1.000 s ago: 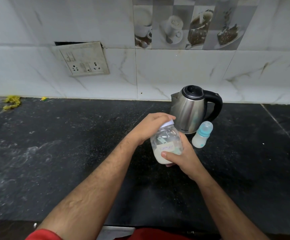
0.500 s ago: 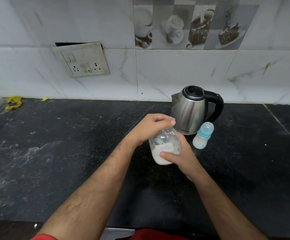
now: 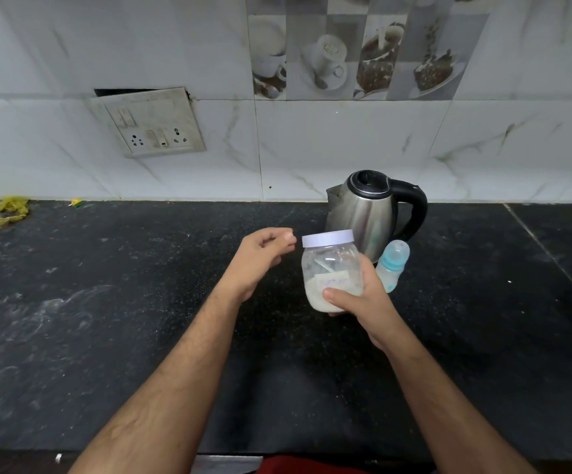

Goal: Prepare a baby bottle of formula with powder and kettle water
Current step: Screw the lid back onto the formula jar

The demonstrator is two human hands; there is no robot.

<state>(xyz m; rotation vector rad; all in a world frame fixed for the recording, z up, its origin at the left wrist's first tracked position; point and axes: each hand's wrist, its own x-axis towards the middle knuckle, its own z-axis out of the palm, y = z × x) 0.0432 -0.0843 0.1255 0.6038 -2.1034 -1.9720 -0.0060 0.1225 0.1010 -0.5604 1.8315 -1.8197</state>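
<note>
My right hand (image 3: 363,295) grips a clear plastic jar (image 3: 329,268) of white powder around its lower half, held just above the black counter. Its white lid (image 3: 327,238) sits on top, and a scoop shows faintly inside. My left hand (image 3: 264,254) hovers just left of the lid, fingers loosely curled, touching nothing. Behind the jar stands a steel kettle (image 3: 366,210) with a black lid and handle. A baby bottle (image 3: 392,265) with a teal collar and clear cap stands right of the jar, in front of the kettle.
The black stone counter (image 3: 106,302) runs wide to both sides, dusted with white smears at the left. A yellow scrap (image 3: 9,213) lies at the far left by the wall. A switch and socket plate (image 3: 148,123) hangs on the tiled wall.
My left hand has come off the jar's lid and moved left. The white lid is now in full view, and the jar stands more upright in my right hand.
</note>
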